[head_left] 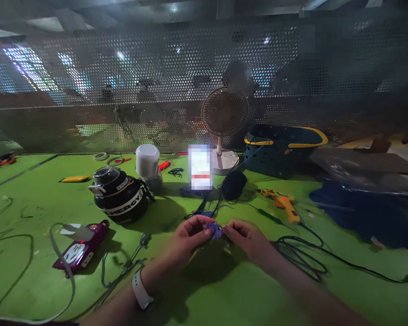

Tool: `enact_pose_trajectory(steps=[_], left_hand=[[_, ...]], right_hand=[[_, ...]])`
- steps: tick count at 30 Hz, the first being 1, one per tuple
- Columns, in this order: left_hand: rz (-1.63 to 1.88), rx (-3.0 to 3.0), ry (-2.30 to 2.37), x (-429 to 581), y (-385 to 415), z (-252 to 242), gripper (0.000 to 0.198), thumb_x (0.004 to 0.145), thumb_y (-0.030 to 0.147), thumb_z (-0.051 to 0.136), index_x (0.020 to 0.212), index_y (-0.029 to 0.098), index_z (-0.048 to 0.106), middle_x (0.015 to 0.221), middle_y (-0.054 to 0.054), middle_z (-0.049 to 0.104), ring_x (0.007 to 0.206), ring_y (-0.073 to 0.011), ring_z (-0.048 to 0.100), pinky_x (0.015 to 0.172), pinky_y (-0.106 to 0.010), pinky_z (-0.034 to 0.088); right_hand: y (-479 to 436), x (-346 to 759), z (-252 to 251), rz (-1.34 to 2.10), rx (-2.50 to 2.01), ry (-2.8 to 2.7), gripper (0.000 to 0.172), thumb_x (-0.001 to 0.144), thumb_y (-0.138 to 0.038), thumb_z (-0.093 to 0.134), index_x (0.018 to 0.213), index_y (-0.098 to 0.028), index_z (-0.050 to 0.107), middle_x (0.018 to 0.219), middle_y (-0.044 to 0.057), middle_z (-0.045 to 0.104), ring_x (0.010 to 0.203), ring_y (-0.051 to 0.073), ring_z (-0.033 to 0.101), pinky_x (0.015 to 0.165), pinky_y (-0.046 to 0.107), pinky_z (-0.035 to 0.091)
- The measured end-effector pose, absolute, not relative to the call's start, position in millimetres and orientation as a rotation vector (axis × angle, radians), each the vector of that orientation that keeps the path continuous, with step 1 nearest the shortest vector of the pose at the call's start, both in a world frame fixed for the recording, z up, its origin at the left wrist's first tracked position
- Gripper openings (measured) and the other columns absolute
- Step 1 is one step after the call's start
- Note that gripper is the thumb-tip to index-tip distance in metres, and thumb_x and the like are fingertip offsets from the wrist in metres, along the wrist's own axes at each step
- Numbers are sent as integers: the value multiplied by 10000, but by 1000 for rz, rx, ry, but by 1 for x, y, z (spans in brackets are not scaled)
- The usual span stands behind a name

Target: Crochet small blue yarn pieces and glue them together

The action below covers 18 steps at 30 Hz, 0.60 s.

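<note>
Low over the green table, my left hand (196,234) pinches a small purple crochet-like piece (216,230) between thumb and fingers. My right hand (245,235) is closed in a pinch at the right edge of that piece. Whatever sits between its fingertips is too small to make out. Just behind the hands a bit of purple material (207,214) lies on the table. Beyond it is a dark ball of yarn (234,184), with a dark strand running near it. A bright phone-like screen (200,167), blurred out, stands upright behind the hands.
A yellow glue gun (285,206) lies to the right with its coiled cord (302,258). At left are a black jug (120,199), a white container (147,160) and a purple power strip (83,249). Behind stand a fan (224,113) and a dark basket (282,156).
</note>
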<state>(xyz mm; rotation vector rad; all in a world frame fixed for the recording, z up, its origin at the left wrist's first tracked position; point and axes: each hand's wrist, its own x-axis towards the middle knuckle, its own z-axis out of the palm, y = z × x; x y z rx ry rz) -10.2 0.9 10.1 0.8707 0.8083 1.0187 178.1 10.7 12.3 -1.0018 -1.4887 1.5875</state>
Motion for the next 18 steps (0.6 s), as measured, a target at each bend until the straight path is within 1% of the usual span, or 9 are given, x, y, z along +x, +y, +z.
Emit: enact_pose_trajectory(steps=[2, 4, 6, 8, 10, 11, 14, 16, 18], left_hand=[[952, 774, 775, -11, 2, 9, 347, 673, 269, 832, 980, 200, 684, 786, -8, 672, 664, -109, 596, 616, -212, 452], [891, 735, 757, -11, 2, 8, 427, 695, 270, 812, 1088, 238, 649, 786, -4, 675, 653, -122, 613, 612, -226, 463], [877, 777, 758, -11, 0, 8, 347, 752, 321, 760, 1071, 234, 659, 831, -24, 686, 714, -152, 636, 674, -263, 487], [887, 928, 766, -10, -2, 9, 277, 788, 385, 714, 995, 202, 692, 943, -58, 690, 855, -193, 639, 774, -299, 487], [887, 1132, 775, -9, -4, 11, 314, 761, 380, 744, 1016, 203, 697, 1041, -62, 674, 942, -212, 614, 814, -307, 473], [901, 1188, 794, -8, -4, 11, 312, 754, 372, 754, 1013, 206, 699, 1035, -55, 675, 928, -203, 610, 803, -300, 470], [952, 1179, 872, -5, -2, 8, 262, 757, 411, 744, 870, 177, 713, 810, -18, 681, 724, -142, 587, 696, -263, 456], [943, 1118, 911, -3, -1, 5, 298, 732, 449, 753, 780, 159, 708, 690, 2, 649, 622, -116, 543, 630, -245, 435], [928, 1077, 925, -3, 0, 4, 321, 708, 455, 769, 829, 162, 718, 679, 6, 643, 597, -110, 532, 606, -237, 424]], right_hand=[[11, 178, 14, 1627, -997, -1433, 462, 752, -628, 656, 664, -184, 561, 578, -37, 528, 522, 106, 455, 526, 247, 344], [10, 178, 17, 1662, -984, -1379, 472, 738, -628, 672, 654, -179, 555, 556, -45, 525, 504, 95, 448, 531, 241, 349], [9, 177, 19, 1694, -978, -1320, 461, 756, -606, 673, 642, -175, 553, 543, -48, 525, 493, 88, 446, 534, 237, 350], [7, 175, 21, 1719, -985, -1255, 446, 778, -584, 664, 639, -174, 556, 536, -47, 527, 479, 86, 445, 522, 236, 345], [7, 173, 21, 1733, -993, -1198, 439, 781, -573, 664, 632, -174, 559, 527, -47, 525, 477, 89, 451, 520, 237, 343], [7, 172, 20, 1736, -996, -1176, 442, 771, -575, 671, 627, -173, 559, 525, -47, 524, 481, 90, 454, 521, 237, 340], [10, 173, 18, 1747, -1005, -1137, 471, 743, -604, 679, 606, -170, 559, 484, -51, 510, 464, 87, 434, 513, 236, 316], [14, 174, 18, 1749, -1012, -1122, 494, 723, -629, 681, 580, -176, 544, 433, -66, 475, 432, 82, 401, 509, 241, 311], [17, 177, 17, 1744, -1017, -1111, 505, 710, -639, 686, 557, -183, 529, 400, -79, 443, 410, 79, 376, 509, 247, 313]])
